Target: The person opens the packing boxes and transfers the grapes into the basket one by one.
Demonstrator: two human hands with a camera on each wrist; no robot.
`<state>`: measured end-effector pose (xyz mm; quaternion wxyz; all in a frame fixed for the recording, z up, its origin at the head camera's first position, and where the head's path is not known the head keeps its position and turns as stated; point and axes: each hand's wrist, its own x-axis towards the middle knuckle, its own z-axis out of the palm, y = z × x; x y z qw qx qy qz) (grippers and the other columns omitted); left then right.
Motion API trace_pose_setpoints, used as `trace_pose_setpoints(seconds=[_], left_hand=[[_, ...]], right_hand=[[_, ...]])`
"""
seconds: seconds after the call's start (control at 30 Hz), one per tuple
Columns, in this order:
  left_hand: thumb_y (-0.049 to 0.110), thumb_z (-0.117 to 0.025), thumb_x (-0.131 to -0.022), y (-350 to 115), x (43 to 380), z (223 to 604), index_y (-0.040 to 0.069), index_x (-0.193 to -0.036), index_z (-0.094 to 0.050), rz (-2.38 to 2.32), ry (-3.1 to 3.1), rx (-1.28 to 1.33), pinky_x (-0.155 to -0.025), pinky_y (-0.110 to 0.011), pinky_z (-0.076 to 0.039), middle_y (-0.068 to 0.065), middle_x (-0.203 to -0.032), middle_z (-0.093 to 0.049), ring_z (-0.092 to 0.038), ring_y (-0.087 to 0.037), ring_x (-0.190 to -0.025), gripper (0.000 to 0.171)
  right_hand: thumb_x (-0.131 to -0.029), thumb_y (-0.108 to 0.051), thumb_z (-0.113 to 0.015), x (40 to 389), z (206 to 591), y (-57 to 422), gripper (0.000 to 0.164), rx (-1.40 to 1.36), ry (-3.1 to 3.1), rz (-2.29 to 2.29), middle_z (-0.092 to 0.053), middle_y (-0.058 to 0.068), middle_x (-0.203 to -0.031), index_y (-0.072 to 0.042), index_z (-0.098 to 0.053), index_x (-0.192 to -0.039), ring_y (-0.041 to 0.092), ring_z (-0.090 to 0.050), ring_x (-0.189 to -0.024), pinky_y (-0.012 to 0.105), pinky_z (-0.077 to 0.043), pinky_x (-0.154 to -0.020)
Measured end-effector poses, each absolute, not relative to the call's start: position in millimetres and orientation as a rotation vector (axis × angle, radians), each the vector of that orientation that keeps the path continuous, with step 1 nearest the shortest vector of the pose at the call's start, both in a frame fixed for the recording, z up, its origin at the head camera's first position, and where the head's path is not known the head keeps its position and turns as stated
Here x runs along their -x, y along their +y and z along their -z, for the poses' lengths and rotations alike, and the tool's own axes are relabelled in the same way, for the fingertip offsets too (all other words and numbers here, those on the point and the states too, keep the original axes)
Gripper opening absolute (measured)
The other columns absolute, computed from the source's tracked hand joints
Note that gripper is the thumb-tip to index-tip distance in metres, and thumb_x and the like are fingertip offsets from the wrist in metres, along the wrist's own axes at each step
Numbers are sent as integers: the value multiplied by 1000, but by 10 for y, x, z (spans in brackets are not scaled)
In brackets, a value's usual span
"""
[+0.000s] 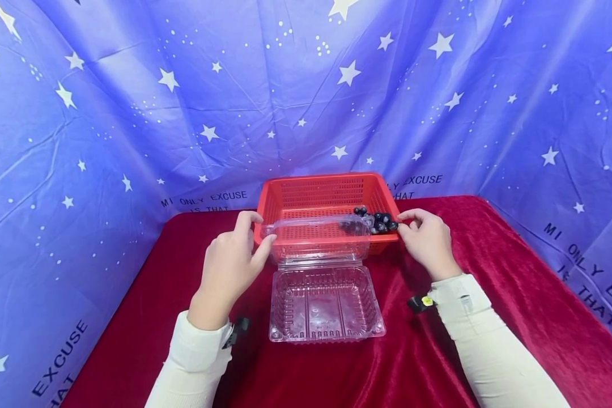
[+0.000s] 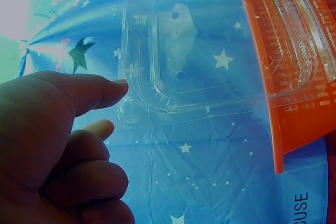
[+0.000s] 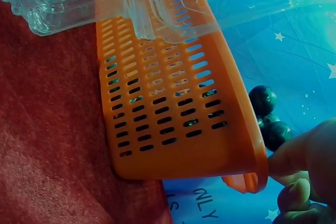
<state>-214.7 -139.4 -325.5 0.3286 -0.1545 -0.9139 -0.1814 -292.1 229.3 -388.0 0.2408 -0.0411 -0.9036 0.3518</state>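
Observation:
My right hand pinches the end of a bunch of dark grapes at the right end of a red plastic basket. In the right wrist view, grapes show above the basket's rim beside my fingertips. A clear plastic clamshell box lies in front of the basket, its lid raised and leaning over the basket's front rim. My left hand is at the lid's left corner, thumb and index finger apart; the left wrist view shows the thumb tip close to the lid edge.
A dark red velvet cloth covers the table. Blue curtains with white stars and printed words hang behind and on both sides, close behind the basket.

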Motion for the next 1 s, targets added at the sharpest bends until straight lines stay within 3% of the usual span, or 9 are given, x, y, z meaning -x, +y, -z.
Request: trace_pose_setpoints(seconds=[0.27,0.43,0.63,1.0], left_hand=[[36,-66,-85,-1392,2147,3251,13,-115,-50,477,-2397,403,-40,-28,-27,7,-50,-36,-30,-11,-39,41],[37,-65,-84,-1401,2147,3259,13,-114,-50,474,-2396,402,-40,-28,-27,7,-50,-35,-30,-11,-39,40],[39,-64,-85,-1409,2140,3275,13,-113,-51,478,-2386,399,-39,-28,-26,6,-50,-34,-29,-11,-39,40],[40,-62,-86,-1401,2163,3277,13,-112,-51,491,-2376,405,-39,-28,-25,7,-50,-35,-28,-10,-39,38]], right_hand=[[-85,-25,-56,2913,3874,2328,15,63,-2430,-953,-61,-4,-65,-29,-70,-83,17,-49,-62,32,-37,-57],[-85,-35,-60,2882,3872,2283,15,-46,-2511,-839,-67,-8,-71,-31,-74,-88,18,-54,-65,34,-41,-58],[-85,-42,-61,2869,3889,2251,22,-101,-2618,-757,-72,-3,-86,-28,-77,-94,22,-63,-77,41,-47,-65],[-87,-36,-60,2853,3842,2283,20,-99,-2610,-827,-69,-3,-73,-26,-76,-92,20,-53,-67,33,-41,-60]])
